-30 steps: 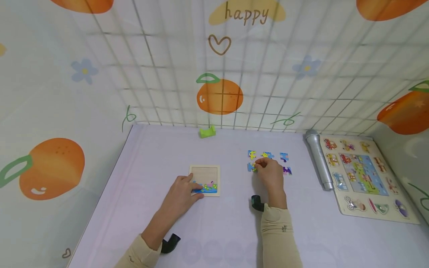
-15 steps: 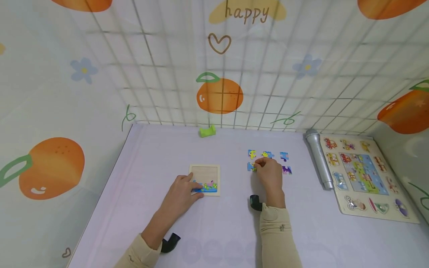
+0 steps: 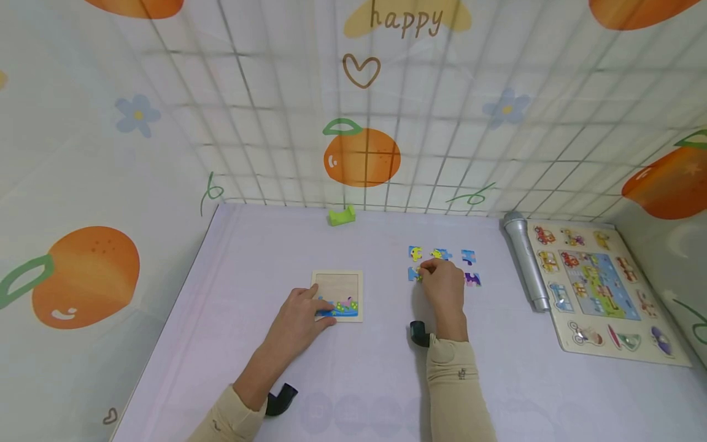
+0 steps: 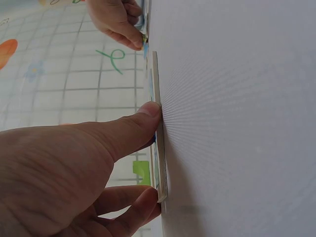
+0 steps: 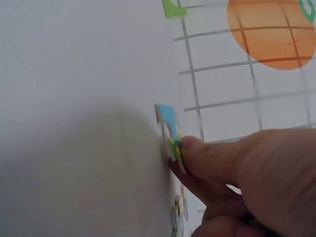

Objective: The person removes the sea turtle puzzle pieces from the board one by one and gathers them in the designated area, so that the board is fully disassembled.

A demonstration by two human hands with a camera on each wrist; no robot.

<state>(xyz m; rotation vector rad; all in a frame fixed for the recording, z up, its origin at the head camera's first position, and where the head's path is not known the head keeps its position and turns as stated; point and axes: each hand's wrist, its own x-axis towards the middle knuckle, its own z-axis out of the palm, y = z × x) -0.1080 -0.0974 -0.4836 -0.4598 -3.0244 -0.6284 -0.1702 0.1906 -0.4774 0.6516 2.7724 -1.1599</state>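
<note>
My left hand (image 3: 298, 316) holds a small square wooden puzzle frame (image 3: 361, 288) on the table. In the left wrist view the thumb presses one edge of the frame (image 4: 158, 84) while other fingers touch its corner. Several joined pieces (image 3: 345, 309) with a blue and green picture fill the frame's near part; bare wood shows behind them. To the right, my right hand (image 3: 444, 293) pinches a blue puzzle piece (image 5: 168, 115) with yellow and green on it, between thumb and forefinger, close to the table. Around that hand lie loose puzzle pieces (image 3: 415, 253), some partly hidden by it.
A silver microphone (image 3: 526, 261) lies at the right beside a large wooden peg puzzle board (image 3: 563, 331). Near the back edge stands a green plastic block (image 3: 342, 215). Printed cloth over a wire grid (image 3: 276, 123) borders the table's back.
My right hand and forearm have shifted very slightly left, still at the same piece. The left hand and the frame keep their places.
</note>
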